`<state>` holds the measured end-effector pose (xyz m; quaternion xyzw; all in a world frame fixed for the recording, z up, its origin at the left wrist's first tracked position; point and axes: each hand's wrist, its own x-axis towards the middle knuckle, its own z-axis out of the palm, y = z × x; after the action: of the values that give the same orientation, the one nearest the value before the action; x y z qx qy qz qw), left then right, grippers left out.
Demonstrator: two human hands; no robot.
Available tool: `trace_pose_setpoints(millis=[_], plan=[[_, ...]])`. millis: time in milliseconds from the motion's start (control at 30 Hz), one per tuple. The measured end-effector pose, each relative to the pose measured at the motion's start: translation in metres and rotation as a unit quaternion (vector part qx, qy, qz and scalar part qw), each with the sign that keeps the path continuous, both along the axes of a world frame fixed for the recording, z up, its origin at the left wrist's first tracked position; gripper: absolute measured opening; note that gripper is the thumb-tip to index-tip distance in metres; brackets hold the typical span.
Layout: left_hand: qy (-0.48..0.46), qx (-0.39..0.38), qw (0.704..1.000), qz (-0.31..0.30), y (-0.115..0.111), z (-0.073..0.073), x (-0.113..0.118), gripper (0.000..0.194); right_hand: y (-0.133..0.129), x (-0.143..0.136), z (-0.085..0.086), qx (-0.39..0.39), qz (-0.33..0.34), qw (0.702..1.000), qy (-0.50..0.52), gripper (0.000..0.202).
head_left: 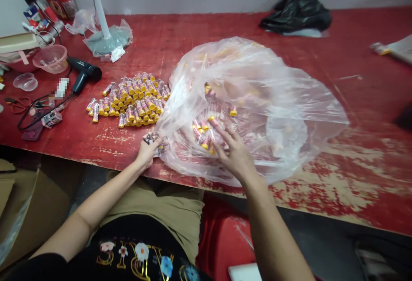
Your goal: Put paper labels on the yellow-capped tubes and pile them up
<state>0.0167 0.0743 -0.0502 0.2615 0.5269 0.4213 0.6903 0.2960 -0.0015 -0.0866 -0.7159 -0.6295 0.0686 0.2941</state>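
A large clear plastic bag (257, 73) lies spread on the table in front of me, its mouth toward me. Several small tubes with yellow caps (204, 137) are loose in its opening. Over them is my right hand (236, 152), fingers spread and fingertips close to the tubes; whether they touch one I cannot tell. At the bag's left edge, my left hand (148, 152) is closed on a small bundle of clear pieces with dark print (153, 138). Beyond that hand lies a stacked pile of similar yellow-capped tubes (135, 101).
Left of the pile lie a black hair dryer (84, 73), a pink basket (51, 58), pliers (17, 105) and a small printed box (52, 119). A stand with a round base (107, 43) rises behind. A black plastic bag (298, 10) sits at the back right.
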Motion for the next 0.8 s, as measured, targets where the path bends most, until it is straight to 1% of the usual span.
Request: trace_pose_setpoints(millis=[67, 100, 133, 200, 267, 333, 400, 433, 467, 500, 567, 667, 733, 800], plan=[[-0.041, -0.027, 0.998, 0.034, -0.015, 0.01, -0.009, 0.039, 0.008, -0.003, -0.002, 0.063, -0.057, 0.995, 0.042, 0.041], [-0.067, -0.046, 0.996, 0.048, -0.021, 0.016, -0.012, 0.04, 0.016, -0.006, -0.002, 0.081, -0.076, 0.992, 0.057, 0.036], [-0.093, -0.067, 0.992, 0.061, -0.026, 0.022, -0.013, 0.039, 0.025, -0.008, -0.001, 0.088, -0.087, 0.99, 0.07, 0.032], [-0.129, -0.106, 0.983, 0.077, -0.032, 0.032, -0.011, 0.035, 0.044, -0.015, 0.002, 0.082, -0.086, 0.989, 0.087, 0.027], [-0.158, -0.139, 0.974, 0.084, -0.034, 0.039, -0.008, 0.029, 0.054, -0.03, 0.011, 0.082, -0.081, 0.988, 0.103, 0.026], [-0.183, -0.164, 0.965, 0.088, -0.035, 0.042, -0.004, 0.025, 0.049, -0.055, 0.022, 0.082, -0.056, 0.981, 0.164, 0.029], [-0.202, -0.178, 0.959, 0.088, -0.036, 0.042, 0.0, 0.023, 0.031, -0.088, 0.035, 0.06, 0.009, 0.965, 0.256, 0.031], [-0.208, -0.177, 0.958, 0.087, -0.037, 0.042, 0.002, 0.024, 0.021, -0.105, 0.04, 0.041, 0.045, 0.954, 0.293, 0.032], [-0.213, -0.17, 0.958, 0.087, -0.039, 0.041, 0.003, 0.026, 0.012, -0.12, 0.044, 0.026, 0.068, 0.945, 0.32, 0.034], [-0.216, -0.158, 0.96, 0.086, -0.04, 0.04, 0.004, 0.029, 0.004, -0.133, 0.045, 0.016, 0.076, 0.935, 0.346, 0.034], [-0.214, -0.124, 0.965, 0.085, -0.044, 0.038, 0.005, 0.038, -0.005, -0.151, 0.044, 0.012, 0.056, 0.915, 0.4, 0.034], [-0.187, -0.076, 0.975, 0.097, -0.049, 0.036, 0.006, 0.046, -0.005, -0.161, 0.038, 0.027, 0.019, 0.881, 0.472, 0.033], [-0.158, -0.057, 0.978, 0.12, -0.05, 0.036, 0.009, 0.044, -0.005, -0.164, 0.037, 0.05, 0.002, 0.873, 0.486, 0.031], [-0.133, -0.052, 0.979, 0.145, -0.049, 0.035, 0.012, 0.04, -0.006, -0.166, 0.037, 0.072, -0.007, 0.876, 0.478, 0.029]])
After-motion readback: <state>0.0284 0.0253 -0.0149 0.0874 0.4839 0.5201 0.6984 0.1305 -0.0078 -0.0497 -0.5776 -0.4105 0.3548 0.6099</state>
